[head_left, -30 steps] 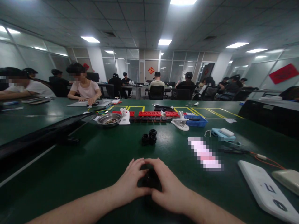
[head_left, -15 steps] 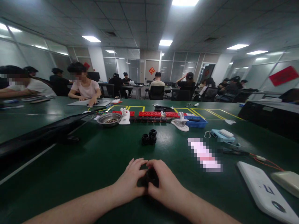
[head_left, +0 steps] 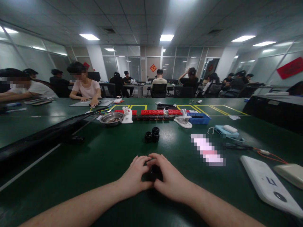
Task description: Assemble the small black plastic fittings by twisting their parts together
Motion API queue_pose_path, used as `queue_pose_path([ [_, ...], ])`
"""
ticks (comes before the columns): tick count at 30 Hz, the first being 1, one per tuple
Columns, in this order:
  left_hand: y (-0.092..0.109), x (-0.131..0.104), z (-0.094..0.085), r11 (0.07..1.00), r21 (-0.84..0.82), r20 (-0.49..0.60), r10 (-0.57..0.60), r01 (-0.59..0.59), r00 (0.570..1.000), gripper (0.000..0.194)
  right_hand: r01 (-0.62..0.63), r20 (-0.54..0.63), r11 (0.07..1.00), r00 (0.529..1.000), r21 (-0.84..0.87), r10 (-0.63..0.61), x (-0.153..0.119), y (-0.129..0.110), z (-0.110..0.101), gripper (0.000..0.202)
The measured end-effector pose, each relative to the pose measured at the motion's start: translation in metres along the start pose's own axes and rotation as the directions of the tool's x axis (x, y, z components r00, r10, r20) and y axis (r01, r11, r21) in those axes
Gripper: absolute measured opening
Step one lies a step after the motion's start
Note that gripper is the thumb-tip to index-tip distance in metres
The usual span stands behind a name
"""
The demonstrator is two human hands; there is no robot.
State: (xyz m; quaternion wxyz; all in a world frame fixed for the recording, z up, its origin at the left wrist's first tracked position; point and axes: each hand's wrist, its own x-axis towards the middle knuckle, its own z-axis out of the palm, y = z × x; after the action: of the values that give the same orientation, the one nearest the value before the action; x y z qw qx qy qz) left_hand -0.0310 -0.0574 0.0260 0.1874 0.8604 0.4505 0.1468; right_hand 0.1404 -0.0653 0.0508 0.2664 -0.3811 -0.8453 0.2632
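Note:
Both of my hands meet low in the middle of the view, over the green table point(head_left: 113, 148). Curved around a dark round object point(head_left: 155, 171) are the fingers and thumb of my right hand point(head_left: 171, 179). My left hand point(head_left: 133, 176) is bent against the left side of the same object, its fingertips close to those of my right hand. The object is partly hidden between the hands. Beyond them, several black ring-like parts point(head_left: 152, 135) stand in a small cluster.
A metal bowl point(head_left: 111, 119), white clamps point(head_left: 184, 119), red strips point(head_left: 152, 112) and a blue tray point(head_left: 199, 119) line the middle of the table. A white device point(head_left: 267, 181) lies at right, a long black bag point(head_left: 47, 132) at left. People sit beyond.
The camera view has shifted slightly, so the table items appear a little higher. My hands stay around the dark object, a little further right in the view.

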Motion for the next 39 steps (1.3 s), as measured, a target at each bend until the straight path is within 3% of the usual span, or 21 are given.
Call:
queue_pose_path([
  [2, -0.0004, 0.0001, 0.0003, 1.000, -0.005, 0.011, 0.001, -0.001, 1.000, 0.034, 0.019, -0.028, 1.000, 0.999, -0.025, -0.020, -0.0011, -0.0023, -0.0015, 0.063],
  [6, -0.0016, -0.0004, 0.0007, 1.000, -0.022, 0.018, -0.009, 0.009, 1.000, 0.039, -0.106, -0.157, 0.993, 0.983, -0.057, 0.096, 0.0003, -0.0017, -0.0007, 0.058],
  [9, -0.0021, -0.0005, 0.0009, 1.000, -0.027, 0.017, -0.008, 0.008, 1.000, 0.039, -0.141, -0.116, 0.990, 0.984, -0.016, 0.138, 0.0011, 0.0017, 0.0027, 0.056],
  [12, -0.0027, 0.0003, 0.0009, 1.000, -0.020, 0.020, 0.000, 0.000, 1.000, 0.039, -0.051, -0.054, 0.997, 0.997, 0.062, 0.054, -0.0012, 0.0020, 0.0040, 0.058],
  [15, -0.0032, 0.0011, 0.0008, 1.000, -0.014, 0.018, 0.007, -0.007, 1.000, 0.040, 0.025, -0.057, 1.000, 0.998, 0.013, -0.024, -0.0037, -0.0014, 0.0014, 0.063],
  [19, -0.0021, 0.0003, 0.0006, 1.000, -0.005, 0.034, -0.023, 0.023, 0.999, 0.042, -0.088, -0.139, 0.994, 0.987, -0.070, 0.078, -0.0022, -0.0036, -0.0006, 0.056],
  [22, -0.0005, -0.0005, 0.0001, 0.999, -0.016, 0.022, -0.034, 0.034, 0.999, 0.042, -0.157, -0.091, 0.987, 0.984, -0.042, 0.153, -0.0004, -0.0025, 0.0013, 0.056],
  [26, 0.0002, -0.0003, -0.0006, 1.000, -0.012, 0.017, -0.014, 0.014, 1.000, 0.040, -0.012, 0.025, 1.000, 1.000, 0.000, 0.012, -0.0020, -0.0038, -0.0006, 0.066],
  [28, -0.0001, -0.0002, -0.0009, 1.000, -0.009, 0.021, -0.007, 0.007, 1.000, 0.042, 0.020, 0.005, 0.999, 1.000, -0.043, -0.019, -0.0029, -0.0054, -0.0038, 0.068],
  [31, -0.0005, -0.0005, -0.0012, 0.999, -0.018, 0.033, -0.027, 0.027, 0.999, 0.042, -0.095, -0.118, 0.991, 0.989, -0.091, 0.084, -0.0021, -0.0063, -0.0060, 0.063],
  [34, -0.0012, -0.0007, -0.0007, 0.999, -0.031, 0.037, -0.041, 0.042, 0.998, 0.041, -0.183, -0.107, 0.979, 0.979, -0.090, 0.173, -0.0005, -0.0051, -0.0026, 0.059],
  [37, -0.0024, -0.0002, 0.0007, 0.999, -0.034, 0.032, -0.037, 0.038, 0.999, 0.039, -0.110, -0.020, 0.993, 0.994, -0.052, 0.109, -0.0015, -0.0046, 0.0014, 0.053],
  [39, -0.0029, 0.0001, 0.0015, 0.999, -0.024, 0.025, -0.026, 0.026, 0.999, 0.040, -0.027, 0.009, 0.999, 1.000, -0.043, 0.027, -0.0033, -0.0053, 0.0019, 0.060],
])
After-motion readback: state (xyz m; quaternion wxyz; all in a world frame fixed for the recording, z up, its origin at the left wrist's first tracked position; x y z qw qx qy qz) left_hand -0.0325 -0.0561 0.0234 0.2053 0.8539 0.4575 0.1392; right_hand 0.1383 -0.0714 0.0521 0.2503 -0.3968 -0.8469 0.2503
